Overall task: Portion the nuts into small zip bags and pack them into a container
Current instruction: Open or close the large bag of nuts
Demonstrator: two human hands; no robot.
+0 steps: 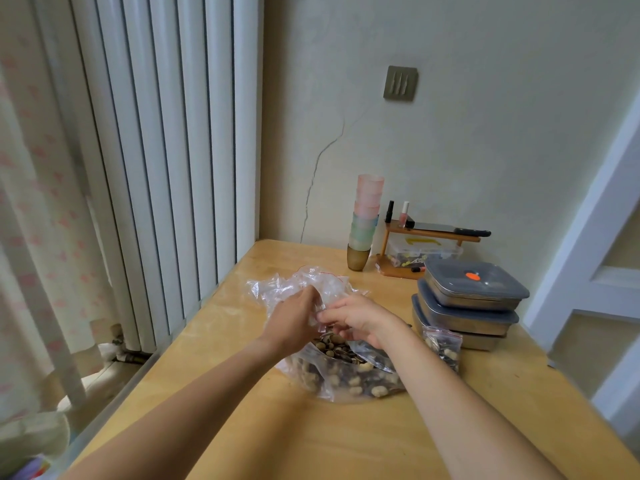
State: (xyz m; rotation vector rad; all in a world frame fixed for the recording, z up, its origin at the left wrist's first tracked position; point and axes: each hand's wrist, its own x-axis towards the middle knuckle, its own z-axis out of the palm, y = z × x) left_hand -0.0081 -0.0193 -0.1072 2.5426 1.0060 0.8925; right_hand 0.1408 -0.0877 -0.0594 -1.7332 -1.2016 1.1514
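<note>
A large clear plastic bag of nuts (349, 377) lies on the wooden table (311, 438), its mouth open toward me. Behind it sits a crumpled pile of small clear zip bags (277, 287) with red seal strips. My left hand (294, 318) and my right hand (360, 318) meet above the nut bag, both pinching the thin plastic of one small zip bag (320, 308). A filled small zip bag (445, 346) leans against a stack of three lidded metal containers (467, 303) at the right.
A stack of pastel cups (365, 220) stands at the back of the table. Beside it is a small wooden shelf (429, 237) with bottles and a phone. A radiator (162, 150) runs along the table's left edge, and a white door frame (595, 237) stands at the right.
</note>
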